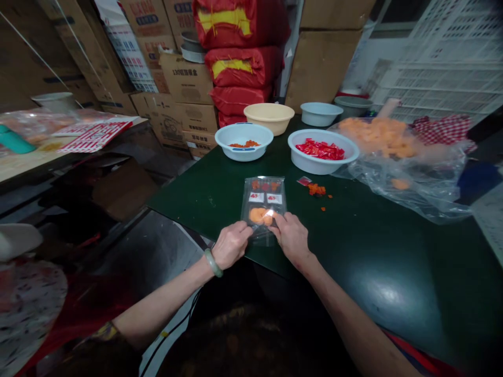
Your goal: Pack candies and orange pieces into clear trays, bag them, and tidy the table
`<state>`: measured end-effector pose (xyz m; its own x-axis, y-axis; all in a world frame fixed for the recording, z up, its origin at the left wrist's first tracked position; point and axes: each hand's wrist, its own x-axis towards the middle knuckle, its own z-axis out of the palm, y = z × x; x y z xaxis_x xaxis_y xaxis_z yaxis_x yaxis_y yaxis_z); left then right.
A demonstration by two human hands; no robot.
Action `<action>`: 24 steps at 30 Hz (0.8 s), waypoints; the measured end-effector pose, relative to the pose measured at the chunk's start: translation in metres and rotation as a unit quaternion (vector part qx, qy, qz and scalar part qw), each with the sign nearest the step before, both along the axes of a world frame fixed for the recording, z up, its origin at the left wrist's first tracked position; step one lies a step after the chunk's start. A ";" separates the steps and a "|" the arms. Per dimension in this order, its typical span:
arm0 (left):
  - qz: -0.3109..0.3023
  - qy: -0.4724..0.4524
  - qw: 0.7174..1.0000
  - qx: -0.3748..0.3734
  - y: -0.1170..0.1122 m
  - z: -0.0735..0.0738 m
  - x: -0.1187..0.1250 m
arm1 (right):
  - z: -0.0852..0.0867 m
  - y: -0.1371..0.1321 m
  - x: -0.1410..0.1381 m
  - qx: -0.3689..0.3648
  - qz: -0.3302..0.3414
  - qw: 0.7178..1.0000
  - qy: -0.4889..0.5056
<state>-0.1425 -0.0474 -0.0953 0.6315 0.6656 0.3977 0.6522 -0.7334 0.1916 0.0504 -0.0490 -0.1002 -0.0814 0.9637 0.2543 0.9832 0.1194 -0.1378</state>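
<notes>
A view from above of two bare hands working at the near edge of a dark green table point(377, 251). A clear plastic pouch point(263, 205) lies flat on the table just in front of the person. Inside it are an orange round piece near the bottom, two small white-and-red sachets in the middle, and small orange and red bits at the top. The left hand point(231, 244), with a pale green bangle point(212, 263) on its wrist, pinches the pouch's lower left edge, fingers closed on the plastic. The right hand point(291, 236) grips the lower right edge the same way, its fingers pressed together on the pouch. Behind the pouch stand a pale blue bowl point(243, 141) with orange bits in it and, to its right, a white bowl point(323, 151) of red sachets. A few orange crumbs point(316, 189) and one loose sachet lie between the pouch and the white bowl. Further right, a large clear bag point(408, 157) holds orange pieces. A cream bowl point(269, 117) sits further back, with red sacks point(239, 57) and cardboard boxes stacked behind.
</notes>
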 end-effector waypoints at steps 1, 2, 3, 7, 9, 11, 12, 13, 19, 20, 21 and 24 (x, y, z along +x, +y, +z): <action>-0.015 -0.022 1.000 -0.011 -0.006 -0.001 -0.006 | -0.003 -0.002 0.002 0.012 0.014 1.000 0.006; -0.026 -0.049 0.998 -0.029 -0.012 -0.001 -0.011 | -0.007 -0.004 0.005 0.031 0.029 0.999 0.011; -0.025 -0.080 0.995 -0.056 -0.019 -0.001 -0.016 | -0.010 -0.006 0.008 0.054 0.045 0.997 0.015; 0.152 -0.274 0.919 -0.241 -0.038 0.012 -0.025 | -0.019 -0.013 0.021 0.161 0.118 0.979 0.045; 0.233 -0.359 0.818 -0.385 -0.036 0.024 -0.023 | -0.019 -0.016 0.026 0.202 0.135 0.968 0.059; 0.242 -0.403 0.710 -0.524 -0.029 0.035 -0.016 | -0.017 -0.021 0.029 0.229 0.139 0.962 0.062; 0.228 -0.410 0.664 -0.583 -0.025 0.039 -0.010 | -0.016 -0.024 0.030 0.235 0.140 0.960 0.060; 0.207 -0.412 0.628 -0.628 -0.021 0.042 -0.004 | -0.015 -0.028 0.029 0.235 0.142 0.960 0.057; 0.113 -0.456 0.591 -0.656 -0.024 0.033 0.039 | -0.003 -0.055 0.036 0.171 0.135 0.975 0.047; 0.099 -0.460 0.598 -0.649 -0.028 0.030 0.043 | -0.001 -0.063 0.041 0.175 0.125 0.975 0.059; 0.086 -0.457 0.604 -0.647 -0.031 0.028 0.046 | 0.002 -0.072 0.046 0.181 0.113 0.974 0.076; 0.090 -0.419 0.637 -0.641 -0.042 0.025 0.049 | 0.012 -0.109 0.059 0.182 0.071 0.966 0.167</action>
<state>-0.0936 -0.0896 -0.0699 0.4226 0.8140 -0.3984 -0.0204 0.4480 0.8938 0.1096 -0.1581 -0.0880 -0.0606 0.7904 0.6095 0.8620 0.3493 -0.3673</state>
